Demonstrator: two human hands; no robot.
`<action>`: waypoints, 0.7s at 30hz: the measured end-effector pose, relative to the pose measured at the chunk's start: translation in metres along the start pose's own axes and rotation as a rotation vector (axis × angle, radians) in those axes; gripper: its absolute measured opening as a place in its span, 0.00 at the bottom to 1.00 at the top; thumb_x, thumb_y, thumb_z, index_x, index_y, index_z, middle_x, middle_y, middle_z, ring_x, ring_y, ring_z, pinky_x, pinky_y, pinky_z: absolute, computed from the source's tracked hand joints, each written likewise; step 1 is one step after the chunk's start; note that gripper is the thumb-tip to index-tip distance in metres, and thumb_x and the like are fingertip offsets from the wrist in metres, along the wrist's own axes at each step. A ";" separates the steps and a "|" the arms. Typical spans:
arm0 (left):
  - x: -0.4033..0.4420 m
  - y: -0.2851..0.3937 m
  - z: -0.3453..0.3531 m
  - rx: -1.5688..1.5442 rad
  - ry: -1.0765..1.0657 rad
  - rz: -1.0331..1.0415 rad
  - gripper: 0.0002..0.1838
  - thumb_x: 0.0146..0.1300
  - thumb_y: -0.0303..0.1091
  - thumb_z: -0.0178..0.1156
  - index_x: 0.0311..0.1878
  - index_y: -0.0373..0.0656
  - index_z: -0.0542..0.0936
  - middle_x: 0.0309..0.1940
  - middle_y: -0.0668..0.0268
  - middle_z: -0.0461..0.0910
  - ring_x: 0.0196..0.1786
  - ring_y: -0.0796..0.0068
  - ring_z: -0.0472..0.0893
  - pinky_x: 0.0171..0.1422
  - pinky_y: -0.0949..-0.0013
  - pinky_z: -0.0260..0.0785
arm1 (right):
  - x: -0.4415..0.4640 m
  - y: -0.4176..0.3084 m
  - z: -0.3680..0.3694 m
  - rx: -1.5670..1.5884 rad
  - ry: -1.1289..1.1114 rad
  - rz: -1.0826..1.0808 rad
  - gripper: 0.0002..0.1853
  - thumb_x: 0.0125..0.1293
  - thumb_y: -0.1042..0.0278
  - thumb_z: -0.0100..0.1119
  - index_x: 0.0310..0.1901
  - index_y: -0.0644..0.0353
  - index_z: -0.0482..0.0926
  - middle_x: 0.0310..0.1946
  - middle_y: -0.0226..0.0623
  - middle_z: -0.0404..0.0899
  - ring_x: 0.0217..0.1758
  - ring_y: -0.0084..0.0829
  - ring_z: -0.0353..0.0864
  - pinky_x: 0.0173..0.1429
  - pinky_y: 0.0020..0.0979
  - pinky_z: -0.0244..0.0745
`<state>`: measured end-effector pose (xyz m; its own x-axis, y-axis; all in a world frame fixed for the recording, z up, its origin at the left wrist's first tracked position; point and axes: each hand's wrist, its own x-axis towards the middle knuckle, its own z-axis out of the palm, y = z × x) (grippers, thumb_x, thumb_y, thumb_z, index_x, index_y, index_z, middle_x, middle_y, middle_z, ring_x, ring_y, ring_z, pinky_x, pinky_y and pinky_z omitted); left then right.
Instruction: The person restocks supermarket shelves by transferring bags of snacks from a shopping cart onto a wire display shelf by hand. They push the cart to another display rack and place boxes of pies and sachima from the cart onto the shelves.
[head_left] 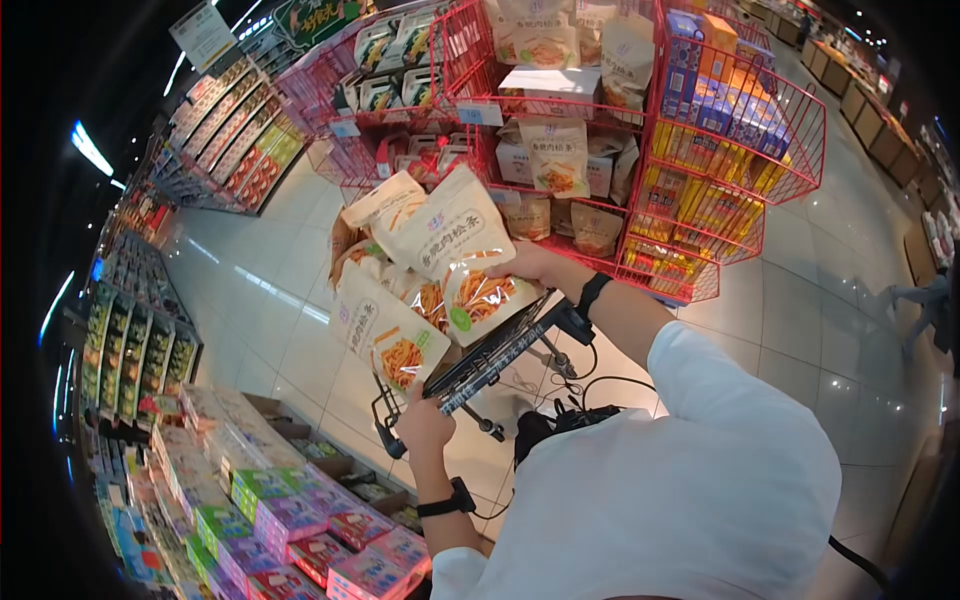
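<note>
My right hand (528,264) is closed on the right edge of a cream snack bag (455,225) with a picture of orange-brown strips and a green spot. The bag stands among similar pouches in a box on the shopping cart. A second pouch (392,335) leans at the box's near left side, next to my left hand (425,425). That hand is closed around the left part of the dark cart handle (505,355), its index finger pointing up by the pouch's bottom edge. My fingers on both sides are partly hidden.
A red wire display rack (650,180) stands just beyond the cart, with similar pouches and yellow packs (690,215). Stacked colourful boxes (285,515) fill the near left. Shelves (130,340) line the far left. Tiled floor (800,340) extends at right, where another person's leg (925,300) shows.
</note>
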<state>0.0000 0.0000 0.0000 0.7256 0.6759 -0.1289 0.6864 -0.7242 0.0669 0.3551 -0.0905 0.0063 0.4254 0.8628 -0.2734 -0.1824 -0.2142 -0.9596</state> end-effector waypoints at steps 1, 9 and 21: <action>-0.001 -0.004 -0.005 0.011 -0.016 -0.022 0.16 0.49 0.36 0.63 0.43 0.58 0.91 0.72 0.68 0.70 0.42 0.58 0.87 0.45 0.58 0.80 | -0.007 -0.013 0.009 -0.009 0.007 0.025 0.32 0.61 0.68 0.73 0.67 0.60 0.73 0.58 0.39 0.81 0.54 0.32 0.84 0.59 0.34 0.79; 0.075 0.004 -0.021 -0.117 -0.128 -0.111 0.19 0.47 0.34 0.61 0.44 0.58 0.91 0.71 0.69 0.72 0.45 0.59 0.87 0.49 0.58 0.79 | 0.034 -0.057 -0.030 0.268 0.012 -0.025 0.28 0.63 0.69 0.71 0.64 0.64 0.73 0.57 0.40 0.82 0.54 0.30 0.83 0.58 0.33 0.80; 0.158 -0.017 -0.037 -0.149 -0.305 -0.061 0.27 0.48 0.52 0.75 0.53 0.56 0.87 0.77 0.60 0.61 0.49 0.56 0.86 0.50 0.56 0.79 | 0.029 -0.175 -0.169 0.178 0.612 -0.467 0.26 0.65 0.74 0.66 0.64 0.66 0.72 0.60 0.40 0.79 0.59 0.31 0.80 0.65 0.35 0.75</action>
<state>0.1047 0.1240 0.0152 0.6505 0.6291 -0.4255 0.7441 -0.6402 0.1909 0.5491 -0.1053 0.1554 0.8955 0.4292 0.1178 0.0183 0.2289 -0.9733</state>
